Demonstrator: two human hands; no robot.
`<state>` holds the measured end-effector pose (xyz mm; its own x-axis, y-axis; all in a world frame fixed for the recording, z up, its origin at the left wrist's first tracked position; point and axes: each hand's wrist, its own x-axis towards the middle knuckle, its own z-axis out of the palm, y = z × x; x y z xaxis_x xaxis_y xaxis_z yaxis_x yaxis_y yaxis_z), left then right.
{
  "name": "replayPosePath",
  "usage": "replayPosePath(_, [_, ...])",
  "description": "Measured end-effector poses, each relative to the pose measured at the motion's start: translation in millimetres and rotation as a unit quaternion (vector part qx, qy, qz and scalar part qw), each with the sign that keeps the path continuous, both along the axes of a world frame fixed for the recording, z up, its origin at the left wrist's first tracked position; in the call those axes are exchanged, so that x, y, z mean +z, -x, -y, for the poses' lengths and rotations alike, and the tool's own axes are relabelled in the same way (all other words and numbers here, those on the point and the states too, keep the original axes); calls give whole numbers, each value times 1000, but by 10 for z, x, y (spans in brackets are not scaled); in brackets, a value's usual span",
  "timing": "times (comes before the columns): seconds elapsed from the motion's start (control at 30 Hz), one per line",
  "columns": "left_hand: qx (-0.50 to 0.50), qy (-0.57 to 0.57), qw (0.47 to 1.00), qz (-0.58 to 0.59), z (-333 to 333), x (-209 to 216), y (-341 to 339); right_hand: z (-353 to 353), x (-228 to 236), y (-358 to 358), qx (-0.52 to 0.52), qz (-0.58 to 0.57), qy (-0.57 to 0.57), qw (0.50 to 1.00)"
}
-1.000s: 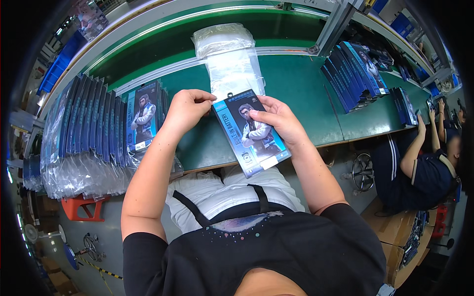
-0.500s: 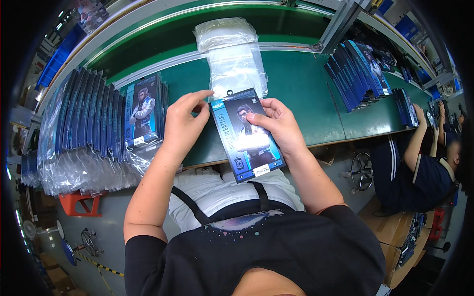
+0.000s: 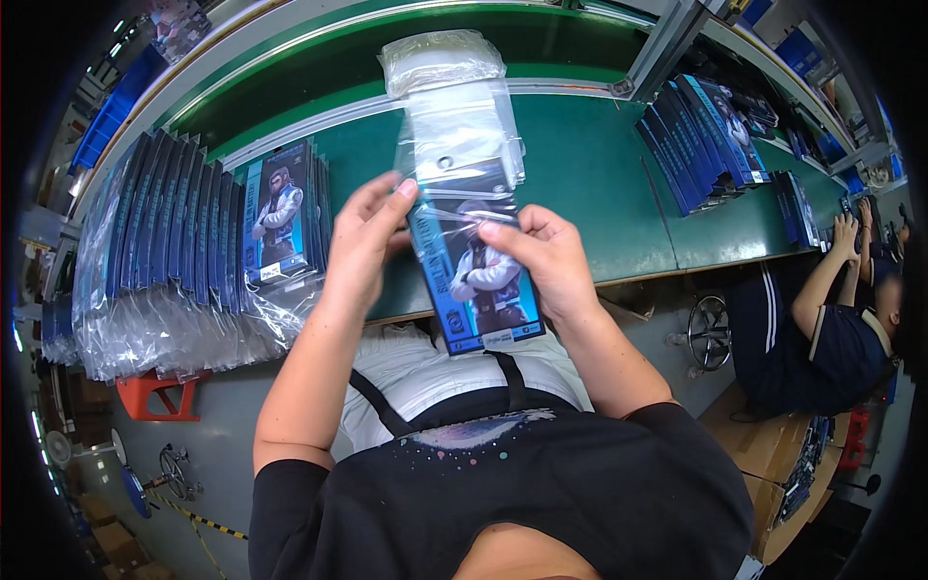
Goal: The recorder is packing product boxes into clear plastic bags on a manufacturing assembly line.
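Observation:
A flat dark-blue box (image 3: 488, 280) with a printed figure on its front is in front of me, over the table's near edge. Its upper part lies beneath the film of a clear plastic bag (image 3: 464, 145). At the box's upper left corner, my left hand (image 3: 365, 232) pinches the bag's edge between thumb and fingers. My right hand (image 3: 553, 256) grips the box by its right side, thumb across the front and fingers behind. Beyond the box, a pile of clear bags (image 3: 440, 68) lies on the green table (image 3: 580, 145).
A row of bagged boxes (image 3: 174, 217) stands at the left, another (image 3: 285, 213) facing me at its end. More boxes (image 3: 686, 145) stand at the right. A co-worker (image 3: 822, 338) sits at the far right. A red stool (image 3: 159, 396) is below the left table edge.
A clear bag now covers the box's upper part. My left hand has closed on the bag's edge. The box has tilted slightly more upright.

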<state>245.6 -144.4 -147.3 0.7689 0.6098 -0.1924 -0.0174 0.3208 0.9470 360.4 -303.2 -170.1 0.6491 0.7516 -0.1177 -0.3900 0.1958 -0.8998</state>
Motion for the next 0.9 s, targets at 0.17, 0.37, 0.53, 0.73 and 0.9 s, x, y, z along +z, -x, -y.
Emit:
replayPosePath(0.17, [-20, 207, 976, 61, 82, -95, -52, 53, 109, -90, 119, 127, 140, 975])
replayPosePath(0.37, [-38, 240, 963, 115, 43, 58, -19, 200, 457, -106, 238, 221, 67, 943])
replayPosePath(0.53, [-270, 141, 943, 137, 557, 202, 71, 188, 490, -64, -118, 439, -105, 885])
replayPosePath(0.73, [-264, 167, 945, 96, 365, 155, 93, 282, 596, 50, -80, 535, -138, 830])
replayPosePath(0.9, [-243, 172, 952, 67, 393, 22, 50, 137, 457, 348, 97, 576, -101, 805])
